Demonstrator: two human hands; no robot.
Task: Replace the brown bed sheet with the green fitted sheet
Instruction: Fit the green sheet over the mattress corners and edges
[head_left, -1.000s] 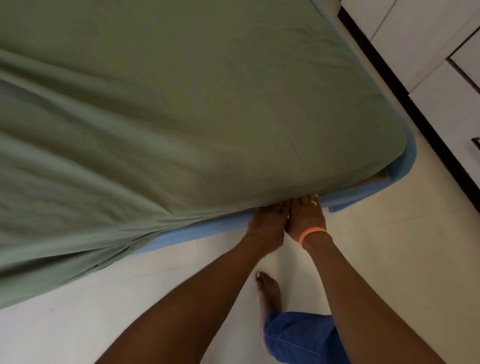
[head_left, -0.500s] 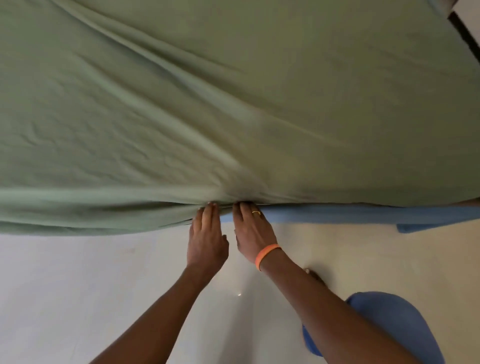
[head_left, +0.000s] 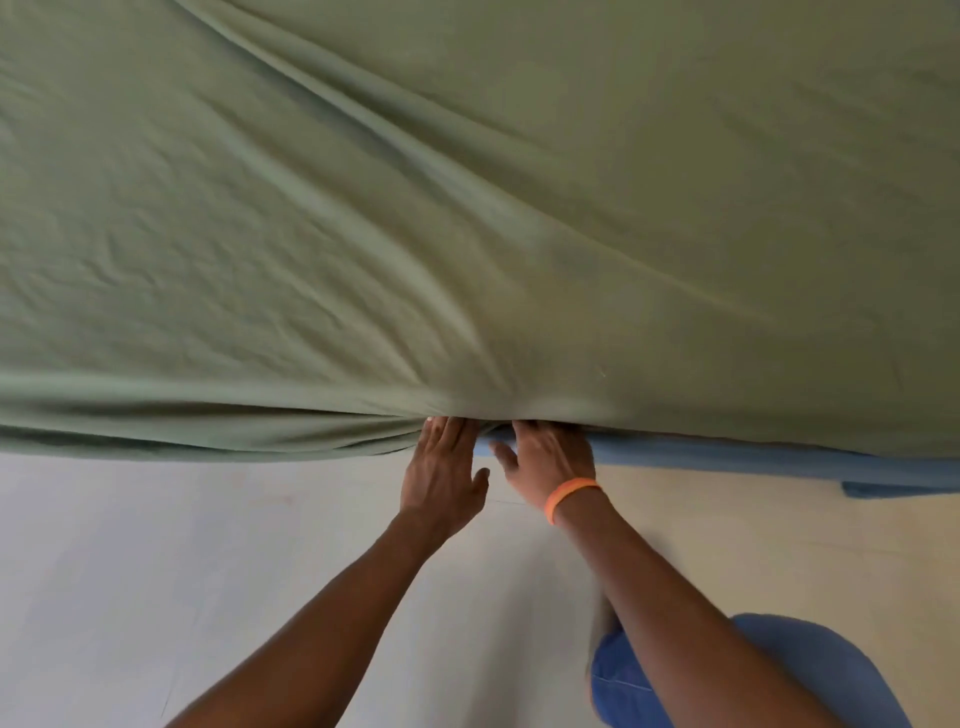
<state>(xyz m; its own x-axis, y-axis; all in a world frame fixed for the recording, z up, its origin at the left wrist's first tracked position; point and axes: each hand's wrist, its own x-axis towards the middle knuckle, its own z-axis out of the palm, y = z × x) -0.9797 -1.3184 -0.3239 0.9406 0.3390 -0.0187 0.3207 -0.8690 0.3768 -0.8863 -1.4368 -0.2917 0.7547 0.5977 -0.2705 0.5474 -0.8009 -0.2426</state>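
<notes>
The green fitted sheet (head_left: 467, 208) covers the top of the bed and fills the upper half of the view, with long creases running toward its near edge. Both my hands are at that edge, side by side. My left hand (head_left: 441, 473) lies flat with straight fingers, its fingertips under the green hem. My right hand (head_left: 548, 462), with an orange wristband, has its fingertips tucked under the hem too. A blue mattress edge (head_left: 727, 454) shows below the sheet to the right. To the left the green hem hangs loose over the side. No brown sheet is in view.
Pale tiled floor (head_left: 182, 571) lies below the bed. My leg in blue trousers (head_left: 810, 675) is at the lower right, close to the bed side.
The view and both hands have shifted left along the bed's side, away from the corner. The hands stay together at the hem, fingertips now deeper under the green sheet.
</notes>
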